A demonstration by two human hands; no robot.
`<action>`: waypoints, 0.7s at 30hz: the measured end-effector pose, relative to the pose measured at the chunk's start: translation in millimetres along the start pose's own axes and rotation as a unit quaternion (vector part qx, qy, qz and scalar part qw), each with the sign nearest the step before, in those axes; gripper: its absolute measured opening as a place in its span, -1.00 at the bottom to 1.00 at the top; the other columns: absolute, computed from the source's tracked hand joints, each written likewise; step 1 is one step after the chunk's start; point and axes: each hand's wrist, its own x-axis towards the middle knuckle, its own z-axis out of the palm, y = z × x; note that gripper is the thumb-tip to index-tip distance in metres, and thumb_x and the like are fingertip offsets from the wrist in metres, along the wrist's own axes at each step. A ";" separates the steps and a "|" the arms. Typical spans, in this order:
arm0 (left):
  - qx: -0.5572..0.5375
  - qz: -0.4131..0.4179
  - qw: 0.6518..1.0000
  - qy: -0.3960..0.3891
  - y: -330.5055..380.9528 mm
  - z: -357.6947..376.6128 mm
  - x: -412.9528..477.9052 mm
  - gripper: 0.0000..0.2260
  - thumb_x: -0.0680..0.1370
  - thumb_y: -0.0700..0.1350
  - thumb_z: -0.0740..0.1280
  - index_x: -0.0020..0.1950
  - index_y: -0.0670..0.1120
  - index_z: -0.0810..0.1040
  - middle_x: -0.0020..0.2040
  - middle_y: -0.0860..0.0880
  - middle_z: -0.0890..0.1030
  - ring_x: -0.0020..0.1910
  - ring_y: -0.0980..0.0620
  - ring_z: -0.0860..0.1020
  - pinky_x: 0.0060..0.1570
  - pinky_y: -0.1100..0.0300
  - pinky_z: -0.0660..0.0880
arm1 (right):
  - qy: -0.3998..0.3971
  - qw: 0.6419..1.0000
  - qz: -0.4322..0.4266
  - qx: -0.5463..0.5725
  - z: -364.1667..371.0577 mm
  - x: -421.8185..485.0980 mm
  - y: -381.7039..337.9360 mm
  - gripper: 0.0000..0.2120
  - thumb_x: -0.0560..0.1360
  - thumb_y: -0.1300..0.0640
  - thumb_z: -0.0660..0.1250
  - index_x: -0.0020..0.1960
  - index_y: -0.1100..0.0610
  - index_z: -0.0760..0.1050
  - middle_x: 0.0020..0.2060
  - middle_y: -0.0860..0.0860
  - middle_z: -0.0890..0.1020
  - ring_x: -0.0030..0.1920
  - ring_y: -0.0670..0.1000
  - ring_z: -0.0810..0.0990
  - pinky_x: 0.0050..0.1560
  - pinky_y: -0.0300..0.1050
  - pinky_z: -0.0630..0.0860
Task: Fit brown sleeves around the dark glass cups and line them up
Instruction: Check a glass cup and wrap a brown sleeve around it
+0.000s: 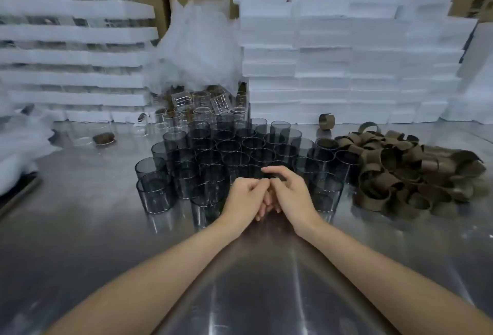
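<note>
Where the two hands meet, the fingers [257, 184] of the left hand [246, 198] and right hand [289, 193] curl inward, touching; whether they hold anything is hidden. Just behind, dark glass cups [234, 158] cluster on the bench [80, 228], brown sleeves [400, 172] heaped to their right.

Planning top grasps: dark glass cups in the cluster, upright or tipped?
Upright. The dark glass cups stand on their bases on the metal table, round open rims facing up; none visibly lies on its side.

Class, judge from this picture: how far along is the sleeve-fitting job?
Done: nothing; the dark cups stand clustered, unsleeved. In hand: left hand and right hand meet before them, both curled, no sleeve visible. Left: fitting from the sleeve pile, then lining up.
</note>
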 end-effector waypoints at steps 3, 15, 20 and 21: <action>-0.003 -0.001 1.000 -0.009 -0.1 -3.2 -0.4 -0.47 0.64 -0.18 0.19 -0.56 -0.05 0.45 -0.62 -0.06 0.43 -0.64 0.06 0.35 -0.59 0.27 0.31 | -0.009 0.999 -0.012 -0.034 -1.4 0.3 0.6 -0.67 0.57 0.34 0.13 0.13 0.05 0.58 -0.55 0.03 0.57 -0.53 -0.06 0.53 -0.50 -0.32 0.40; 0.011 0.028 0.999 -0.035 -1.2 -32.7 -3.1 -0.53 0.65 -0.21 0.17 -0.48 -0.13 0.47 -0.62 -0.07 0.42 -0.63 0.05 0.37 -0.53 0.32 0.34 | -0.062 0.985 -0.095 -0.132 3.9 -12.0 -2.9 -0.89 0.53 0.25 0.32 0.00 0.08 0.50 -0.46 -0.02 0.58 -0.52 -0.02 0.59 -0.54 -0.32 0.40; 0.003 0.067 0.997 -0.042 2.1 -29.5 -9.9 -0.58 0.67 -0.21 0.15 -0.39 -0.21 0.49 -0.55 -0.12 0.48 -0.57 0.03 0.44 -0.49 0.32 0.38 | -0.057 0.981 -0.142 -0.115 1.9 -16.2 -3.8 -0.90 0.56 0.28 0.30 -0.03 0.09 0.47 -0.47 0.07 0.57 -0.55 -0.10 0.54 -0.53 -0.24 0.47; 0.001 0.079 0.996 -0.036 2.2 -28.6 -11.8 -0.59 0.67 -0.21 0.15 -0.37 -0.22 0.50 -0.53 -0.14 0.50 -0.55 0.02 0.47 -0.47 0.29 0.40 | -0.055 0.980 -0.153 -0.111 1.4 -17.3 -4.2 -0.90 0.57 0.28 0.30 -0.02 0.09 0.46 -0.47 0.08 0.58 -0.55 -0.10 0.54 -0.53 -0.23 0.48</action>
